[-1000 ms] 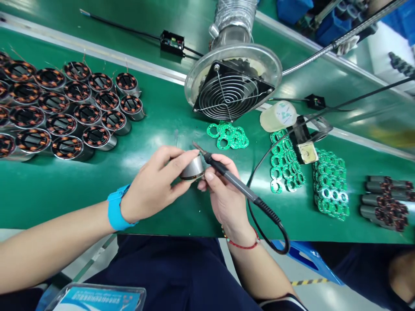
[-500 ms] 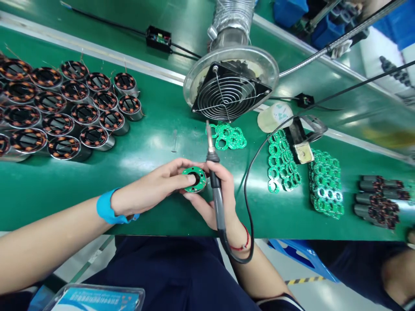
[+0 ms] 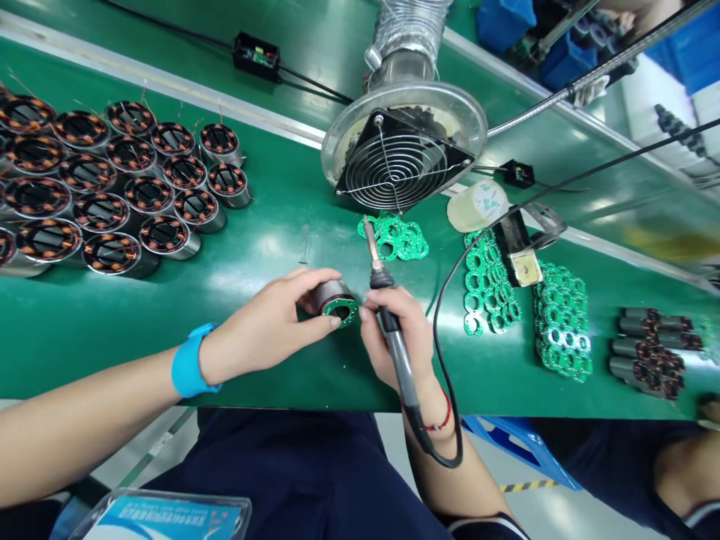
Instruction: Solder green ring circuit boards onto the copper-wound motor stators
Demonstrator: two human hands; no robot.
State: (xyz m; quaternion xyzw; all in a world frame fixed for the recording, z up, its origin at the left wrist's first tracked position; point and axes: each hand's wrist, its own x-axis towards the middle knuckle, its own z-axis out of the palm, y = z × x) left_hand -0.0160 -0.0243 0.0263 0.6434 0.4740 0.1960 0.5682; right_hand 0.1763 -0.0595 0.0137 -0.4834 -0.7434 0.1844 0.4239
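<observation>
My left hand (image 3: 268, 321) is closed around a motor stator (image 3: 331, 290), a metal cylinder tipped on its side over the bench. On the stator's near end sits a green ring-shaped circuit board (image 3: 352, 310), with my left thumb at its lower edge. A soldering iron (image 3: 400, 358) is gripped in my right hand (image 3: 410, 330), its metal tip pointing up and away from me. My right thumb and fingertips are close to the right edge of the board; whether they touch it I cannot tell.
Rows of upright stators (image 3: 149, 195) stand at the left. A fume-extraction fan (image 3: 394, 176) hangs ahead, above loose green ring boards (image 3: 413, 241). Stacked boards (image 3: 562, 319), a soldering-iron stand (image 3: 526, 268) and a pale roll (image 3: 477, 206) are right. More stators (image 3: 646, 352) lie beyond. The iron's cable loops nearby.
The stator has tilted, so its metal side now shows. My right hand has drawn away to the right with the soldering iron, and my left thumb has shifted to the board's lower edge.
</observation>
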